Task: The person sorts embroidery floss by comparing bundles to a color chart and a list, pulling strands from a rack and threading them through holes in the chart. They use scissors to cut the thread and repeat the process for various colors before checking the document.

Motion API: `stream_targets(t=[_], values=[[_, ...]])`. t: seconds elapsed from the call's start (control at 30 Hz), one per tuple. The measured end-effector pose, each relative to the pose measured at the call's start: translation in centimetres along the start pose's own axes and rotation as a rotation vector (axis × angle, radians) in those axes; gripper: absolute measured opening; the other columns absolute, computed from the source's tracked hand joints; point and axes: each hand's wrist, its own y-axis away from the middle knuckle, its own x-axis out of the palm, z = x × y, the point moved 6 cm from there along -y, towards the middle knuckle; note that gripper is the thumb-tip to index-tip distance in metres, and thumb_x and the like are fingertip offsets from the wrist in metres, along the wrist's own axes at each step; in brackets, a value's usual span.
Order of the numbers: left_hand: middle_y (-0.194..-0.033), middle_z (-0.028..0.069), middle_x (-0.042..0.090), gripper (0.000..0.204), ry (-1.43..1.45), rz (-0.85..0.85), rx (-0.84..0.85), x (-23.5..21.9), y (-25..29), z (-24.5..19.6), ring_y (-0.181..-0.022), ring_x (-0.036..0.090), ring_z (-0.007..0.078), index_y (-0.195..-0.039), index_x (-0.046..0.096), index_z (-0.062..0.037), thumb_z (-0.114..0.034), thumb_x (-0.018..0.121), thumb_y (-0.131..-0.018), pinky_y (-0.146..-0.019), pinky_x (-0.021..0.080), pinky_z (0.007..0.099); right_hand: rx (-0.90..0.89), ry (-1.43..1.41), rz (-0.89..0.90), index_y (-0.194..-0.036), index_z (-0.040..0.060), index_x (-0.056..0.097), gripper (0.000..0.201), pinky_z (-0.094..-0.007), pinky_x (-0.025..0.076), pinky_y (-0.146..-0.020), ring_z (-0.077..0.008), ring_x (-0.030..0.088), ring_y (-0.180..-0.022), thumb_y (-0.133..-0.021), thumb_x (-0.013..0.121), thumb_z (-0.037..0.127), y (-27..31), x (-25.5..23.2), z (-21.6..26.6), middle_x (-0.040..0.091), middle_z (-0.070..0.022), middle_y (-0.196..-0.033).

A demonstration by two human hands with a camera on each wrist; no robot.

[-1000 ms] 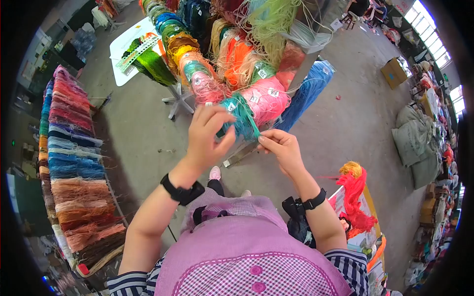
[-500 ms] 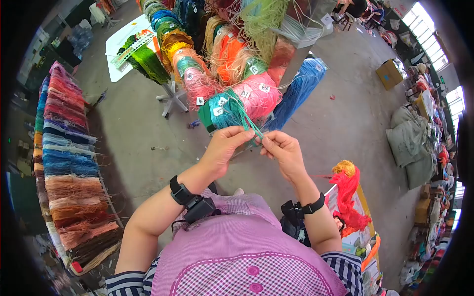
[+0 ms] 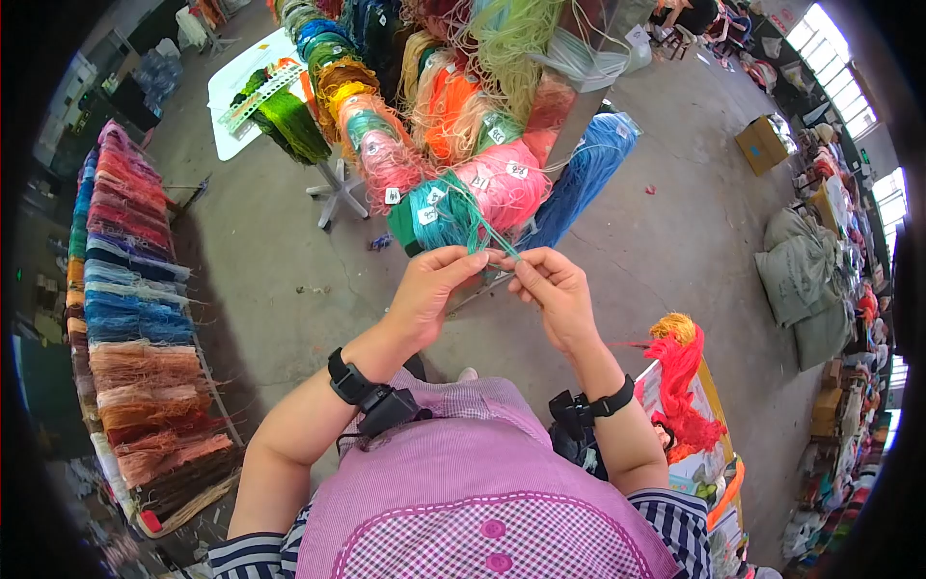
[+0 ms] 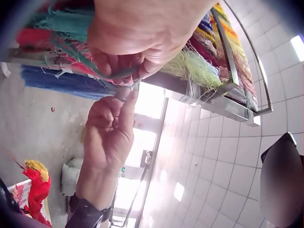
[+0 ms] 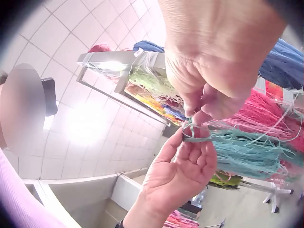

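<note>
A teal skein [image 3: 436, 214] hangs on the rack of coloured yarn skeins, and a thin teal strand [image 3: 494, 238] runs from it down to my hands. My left hand [image 3: 479, 261] pinches the strand with thumb and forefinger. My right hand [image 3: 519, 264] pinches the same strand right beside it, fingertips almost touching. In the left wrist view the left hand [image 4: 124, 75] grips the strand above the right hand [image 4: 111, 128]. The right wrist view has the right hand [image 5: 195, 116] pinching a small loop of teal strand [image 5: 247, 148], with the left hand [image 5: 183, 171] below.
A pink skein [image 3: 506, 183] and a blue skein [image 3: 590, 169] hang next to the teal one. A long row of skeins [image 3: 125, 309] lines the left. A white table [image 3: 241, 92] stands behind, red-yellow yarn [image 3: 685, 372] at the right, sacks [image 3: 805, 280] and a box [image 3: 762, 143] beyond.
My left hand came down off the teal skein and took the strand beside my right hand. Over the last half second both hands rose slightly, still pinching.
</note>
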Motion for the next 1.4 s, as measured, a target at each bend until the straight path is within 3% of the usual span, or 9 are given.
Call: stream_targets(t=[0.13, 0.37, 0.63, 0.87, 0.93, 1.03, 1.07, 1.13, 1.4], values=[[-0.108, 0.0066, 0.068, 0.026, 0.009, 0.023, -0.056, 0.4, 0.9, -0.5, -0.094, 0.066, 0.0127, -0.112, 0.065, -0.0009, -0.019, 0.061, -0.093, -0.082, 0.051, 0.0264, 0.038, -0.133, -0.039, -0.103, 0.0041, 0.065, 0.015, -0.0161, 0.040, -0.061, -0.0038, 0.054, -0.069, -0.096, 0.059, 0.016, -0.1, -0.3, -0.2, 0.065, -0.0001, -0.082], [-0.112, 0.0032, 0.067, 0.031, 0.014, 0.066, -0.064, 0.1, 1.4, 0.0, -0.096, 0.067, 0.0135, -0.119, 0.064, -0.0044, -0.024, 0.056, -0.097, -0.080, 0.050, 0.0250, 0.154, -0.031, 0.073, -0.102, 0.0035, 0.066, 0.017, -0.0189, 0.040, -0.062, -0.0049, 0.059, -0.071, -0.092, 0.064, 0.017, -0.4, 1.2, -0.5, 0.065, 0.0003, -0.083], [-0.103, -0.0015, 0.065, 0.034, -0.110, 0.024, -0.076, -0.7, 1.2, 0.6, -0.082, 0.062, 0.0075, -0.123, 0.063, -0.0074, -0.027, 0.057, -0.096, -0.076, 0.052, 0.0270, 0.200, 0.017, 0.070, -0.098, 0.0028, 0.068, 0.019, -0.0200, 0.044, -0.064, -0.0080, 0.062, -0.075, -0.085, 0.073, 0.015, -0.7, 2.2, -0.6, 0.066, -0.0009, -0.083], [-0.109, 0.0038, 0.067, 0.033, 0.027, -0.017, -0.096, -1.0, 1.5, 0.4, -0.078, 0.067, 0.0111, -0.122, 0.061, -0.0038, -0.024, 0.053, -0.097, -0.075, 0.055, 0.0286, 0.170, -0.094, 0.118, -0.097, 0.0069, 0.063, 0.013, -0.0173, 0.040, -0.060, -0.0029, 0.056, -0.068, -0.089, 0.067, 0.016, -0.7, 1.5, -0.5, 0.067, -0.0004, -0.082], [-0.118, 0.0063, 0.065, 0.035, 0.031, -0.021, -0.099, -1.0, 1.4, 0.4, -0.090, 0.069, 0.0176, -0.125, 0.059, -0.0052, -0.025, 0.053, -0.096, -0.077, 0.056, 0.0297, 0.174, -0.066, 0.136, -0.097, 0.0078, 0.062, 0.012, -0.0170, 0.039, -0.060, -0.0020, 0.055, -0.067, -0.089, 0.066, 0.017, -0.6, 1.5, -0.6, 0.067, -0.0003, -0.082], [-0.121, 0.0046, 0.064, 0.035, 0.022, 0.014, -0.115, -0.6, 1.7, -0.1, -0.097, 0.069, 0.0203, -0.123, 0.060, -0.0035, -0.025, 0.054, -0.096, -0.077, 0.055, 0.0296, 0.167, -0.046, 0.147, -0.100, 0.0071, 0.063, 0.015, -0.0168, 0.038, -0.059, -0.0023, 0.057, -0.069, -0.090, 0.066, 0.017, -0.4, 1.9, -0.6, 0.067, 0.0005, -0.084], [-0.121, 0.0046, 0.064, 0.035, 0.021, 0.015, -0.117, -0.4, 1.7, -0.2, -0.097, 0.069, 0.0203, -0.123, 0.060, -0.0035, -0.025, 0.054, -0.096, -0.077, 0.055, 0.0296, 0.184, -0.040, 0.122, -0.101, 0.0063, 0.065, 0.016, -0.0171, 0.039, -0.060, -0.0027, 0.058, -0.070, -0.089, 0.067, 0.017, -0.3, 2.0, -0.4, 0.067, 0.0007, -0.085], [-0.110, 0.0043, 0.067, 0.037, -0.011, -0.023, -0.120, -0.2, 1.8, -0.1, -0.082, 0.069, 0.0131, -0.125, 0.059, -0.0037, -0.026, 0.053, -0.096, -0.074, 0.056, 0.0293, 0.203, -0.035, 0.095, -0.102, 0.0054, 0.066, 0.017, -0.0174, 0.039, -0.061, -0.0032, 0.058, -0.072, -0.089, 0.067, 0.016, -0.2, 2.2, -0.4, 0.067, 0.0009, -0.085], [-0.120, 0.0044, 0.064, 0.032, -0.071, -0.019, -0.046, -0.6, 1.5, 0.3, -0.086, 0.065, 0.0122, -0.114, 0.065, -0.0034, -0.027, 0.055, -0.096, -0.075, 0.054, 0.0282, 0.190, 0.045, 0.070, -0.099, 0.0020, 0.069, 0.017, -0.0209, 0.045, -0.067, -0.0060, 0.059, -0.075, -0.086, 0.071, 0.012, 0.0, 2.2, -0.1, 0.066, 0.0001, -0.085]])
